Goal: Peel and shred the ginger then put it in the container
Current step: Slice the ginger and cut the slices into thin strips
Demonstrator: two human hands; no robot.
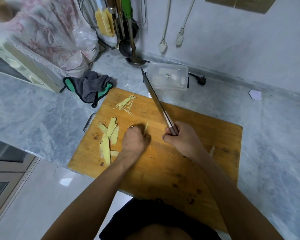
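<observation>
Ginger slices point(109, 135) lie flat at the left of the board point(206, 135), with a small heap of finished shreds point(126, 104) toward its far edge, and the container point(168, 77) stands just beyond the board, lidless as far as I can tell. My left hand point(134, 139) is curled down over a thin piece, fingertips tucked; how it pinches is hidden. My right hand point(178, 138) is wrapped tight on the knife point(156, 99), whose blade is lifted and points away. To shred well, I judge I should keep my knuckles ahead of my fingertips, stack the slices flat, and cut thin, even strokes.
</observation>
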